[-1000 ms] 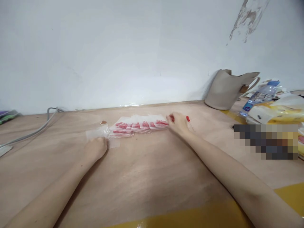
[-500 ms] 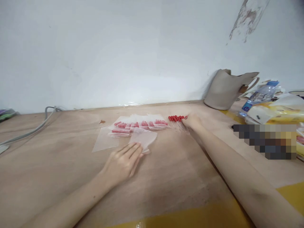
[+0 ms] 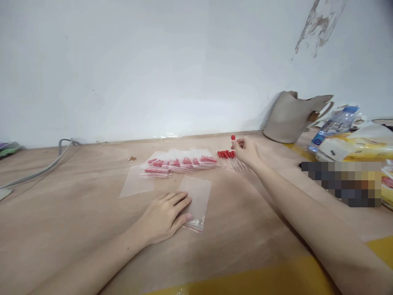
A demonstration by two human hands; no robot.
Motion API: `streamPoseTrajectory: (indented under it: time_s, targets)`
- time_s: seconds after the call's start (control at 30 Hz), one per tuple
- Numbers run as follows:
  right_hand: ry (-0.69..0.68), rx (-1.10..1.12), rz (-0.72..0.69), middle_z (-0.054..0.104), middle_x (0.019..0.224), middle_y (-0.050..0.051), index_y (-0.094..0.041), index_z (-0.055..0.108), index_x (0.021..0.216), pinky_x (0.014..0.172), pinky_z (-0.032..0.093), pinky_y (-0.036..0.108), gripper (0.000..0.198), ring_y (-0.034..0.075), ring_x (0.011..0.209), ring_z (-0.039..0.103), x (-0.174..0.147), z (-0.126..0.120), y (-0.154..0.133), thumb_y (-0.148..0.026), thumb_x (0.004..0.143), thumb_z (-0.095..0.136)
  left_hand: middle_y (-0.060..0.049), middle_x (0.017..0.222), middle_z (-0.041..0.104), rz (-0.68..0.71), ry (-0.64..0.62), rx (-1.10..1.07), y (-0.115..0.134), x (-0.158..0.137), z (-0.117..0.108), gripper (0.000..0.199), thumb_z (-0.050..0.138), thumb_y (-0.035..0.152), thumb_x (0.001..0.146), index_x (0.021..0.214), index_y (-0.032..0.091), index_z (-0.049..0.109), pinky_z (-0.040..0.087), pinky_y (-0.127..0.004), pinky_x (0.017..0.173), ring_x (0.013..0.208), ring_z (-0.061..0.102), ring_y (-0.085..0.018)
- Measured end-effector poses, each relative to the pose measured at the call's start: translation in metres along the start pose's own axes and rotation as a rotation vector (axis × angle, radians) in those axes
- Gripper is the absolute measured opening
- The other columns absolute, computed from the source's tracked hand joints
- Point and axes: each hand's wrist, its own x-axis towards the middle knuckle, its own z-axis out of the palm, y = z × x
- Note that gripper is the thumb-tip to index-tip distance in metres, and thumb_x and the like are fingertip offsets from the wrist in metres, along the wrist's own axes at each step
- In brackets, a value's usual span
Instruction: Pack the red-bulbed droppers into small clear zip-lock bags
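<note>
L hand [image 3: 166, 217] splayed on clr bag [image 3: 199, 196]; R hand [image 3: 247, 151] pinching dropper [image 3: 233, 137]; red pcs [image 3: 187, 160] in piled bags [image 3: 179, 153].

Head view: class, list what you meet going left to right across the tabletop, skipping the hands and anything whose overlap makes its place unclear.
Grey cable, brown scrap, pile of clear bags showing red inside, row of red-topped sticks, grey container, blue-capped bottle.

Toward three o'clock, the right hand [image 3: 247, 152] hides much of a red-topped stick [image 3: 233, 137]; toward seven, the left hand [image 3: 166, 217] covers part of a clear bag [image 3: 198, 197]. From here, coarse blocks [image 3: 345, 183] mask something past three, and my view cuts off a purple-green item [image 3: 10, 150] at nine.
</note>
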Motion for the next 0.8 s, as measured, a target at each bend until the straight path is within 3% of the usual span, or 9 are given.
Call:
streamPoseTrajectory:
  time_s: [0.1, 0.17, 0.23, 0.27, 0.33, 0.43, 0.57, 0.67, 0.8]
  targets:
    - [-0.094, 0.391, -0.032, 0.059, 0.066, 0.001, -0.02, 0.044, 0.081, 0.054, 0.041, 0.024, 0.032, 0.012, 0.056, 0.054, -0.027, 0.004, -0.006, -0.05, 0.074, 0.054, -0.009, 0.071, 0.068, -0.111, 0.07, 0.131, 0.007, 0.0, -0.01, 0.039, 0.032, 0.038, 0.094, 0.103, 0.015, 0.062, 0.05, -0.039, 0.064, 0.065, 0.065, -0.024]
    - [-0.16, 0.534, -0.015, 0.056, 0.064, -0.003, -0.021, 0.042, 0.089, 0.048, 0.037, 0.022, 0.039, 0.009, 0.049, 0.047, -0.049, 0.005, -0.006, -0.052, 0.071, 0.057, -0.006, 0.058, 0.065, -0.133, 0.137, 0.154, 0.004, -0.001, -0.022, 0.038, 0.031, 0.032, 0.094, 0.101, 0.015, 0.064, 0.05, -0.041, 0.068, 0.055, 0.063, -0.022]
    - [-0.188, 0.612, 0.002, 0.054, 0.063, -0.006, -0.023, 0.039, 0.099, 0.044, 0.033, 0.021, 0.042, 0.007, 0.043, 0.042, -0.069, 0.005, -0.005, -0.049, 0.072, 0.057, -0.007, 0.081, 0.07, -0.016, 0.11, 0.045, -0.006, -0.002, -0.035, 0.032, 0.035, 0.024, 0.091, 0.106, 0.021, 0.063, 0.044, -0.045, 0.086, 0.077, 0.066, -0.022]
    - [-0.194, 0.637, 0.014, 0.054, 0.063, -0.006, -0.024, 0.038, 0.105, 0.044, 0.032, 0.021, 0.044, 0.007, 0.042, 0.041, -0.077, 0.005, -0.003, -0.048, 0.074, 0.056, -0.005, 0.104, 0.067, 0.087, 0.012, -0.043, -0.013, -0.002, -0.041, 0.031, 0.039, 0.022, 0.09, 0.112, 0.027, 0.061, 0.038, -0.046, 0.095, 0.1, 0.061, -0.023]
    - [-0.197, 0.672, 0.057, 0.053, 0.062, -0.007, -0.024, 0.036, 0.112, 0.044, 0.032, 0.021, 0.047, 0.007, 0.041, 0.04, -0.088, 0.005, 0.0, -0.045, 0.075, 0.055, -0.001, 0.134, 0.046, 0.207, -0.137, -0.165, -0.026, -0.002, -0.046, 0.037, 0.045, 0.021, 0.087, 0.12, 0.035, 0.054, 0.029, -0.048, 0.103, 0.127, 0.037, -0.025]
    - [-0.19, 0.71, 0.121, 0.053, 0.06, -0.007, -0.022, 0.039, 0.11, 0.043, 0.034, 0.022, 0.047, 0.007, 0.04, 0.041, -0.095, 0.007, 0.004, -0.045, 0.073, 0.056, 0.001, 0.143, 0.031, 0.247, -0.252, -0.221, -0.035, -0.001, -0.038, 0.039, 0.051, 0.025, 0.087, 0.123, 0.04, 0.05, 0.018, -0.054, 0.105, 0.133, 0.023, -0.027]
    - [-0.178, 0.743, 0.186, 0.054, 0.059, -0.008, -0.022, 0.042, 0.101, 0.043, 0.036, 0.022, 0.045, 0.007, 0.04, 0.044, -0.094, 0.011, 0.005, -0.047, 0.068, 0.058, -0.006, 0.134, 0.047, 0.053, -0.075, -0.144, -0.019, 0.0, -0.011, 0.036, 0.043, 0.039, 0.091, 0.127, 0.033, 0.048, 0.019, -0.056, 0.103, 0.124, 0.04, -0.027]
    - [-0.153, 0.784, 0.234, 0.054, 0.059, -0.008, -0.023, 0.039, 0.096, 0.046, 0.041, 0.023, 0.045, 0.009, 0.043, 0.05, -0.095, 0.011, 0.006, -0.047, 0.065, 0.061, -0.01, 0.112, 0.06, -0.152, 0.089, -0.012, -0.006, 0.002, -0.002, 0.037, 0.04, 0.042, 0.091, 0.118, 0.024, 0.057, 0.032, -0.053, 0.095, 0.102, 0.053, -0.027]
    - [-0.191, 0.832, 0.276, 0.056, 0.062, -0.008, -0.024, 0.035, 0.092, 0.051, 0.046, 0.026, 0.047, 0.01, 0.047, 0.055, -0.099, 0.011, 0.005, -0.047, 0.063, 0.065, -0.01, 0.127, 0.05, 0.014, 0.119, -0.038, -0.009, 0.002, -0.004, 0.037, 0.044, 0.039, 0.089, 0.122, 0.025, 0.054, 0.033, -0.051, 0.096, 0.115, 0.045, -0.03]
